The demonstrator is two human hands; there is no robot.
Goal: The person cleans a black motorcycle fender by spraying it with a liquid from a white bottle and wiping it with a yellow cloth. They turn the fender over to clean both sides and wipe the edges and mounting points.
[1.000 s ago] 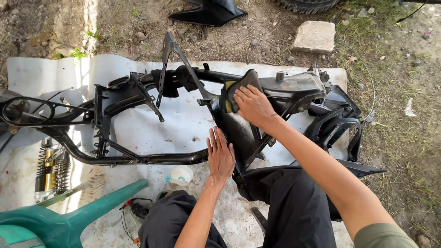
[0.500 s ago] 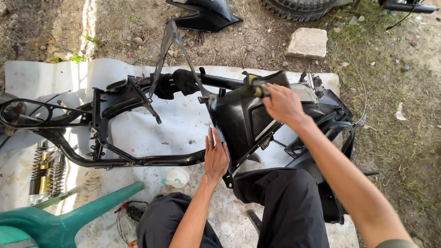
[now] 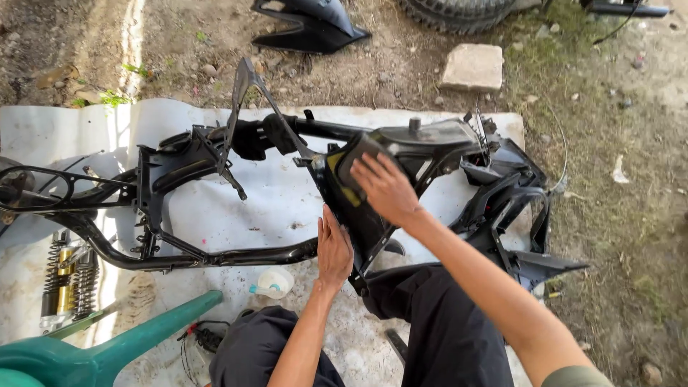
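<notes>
A stripped black motorcycle frame [image 3: 208, 254] lies across a white sheet [image 3: 272, 201] on the ground. My right hand [image 3: 387, 188] presses a dark pad with a yellow edge [image 3: 351, 161] against the top of a black plastic body panel [image 3: 358, 208] at the frame's middle. My left hand [image 3: 334, 247] lies flat, fingers together, against the lower side of that same panel. My knees in black trousers [image 3: 444, 322] are just below. More black fairing pieces [image 3: 509, 208] hang off the frame's right end.
Two coil shock absorbers [image 3: 68, 276] lie at the left edge, a green plastic part [image 3: 107, 351] at bottom left, a small white container [image 3: 274, 282] by my left knee. A flat stone [image 3: 473, 67], a black fairing [image 3: 308, 25] and a tyre [image 3: 451, 11] sit on the dirt beyond.
My right hand slid from the panel's upper right edge back down to the left with the pad. The left hand stayed on the panel's side. The camera view shifted slightly.
</notes>
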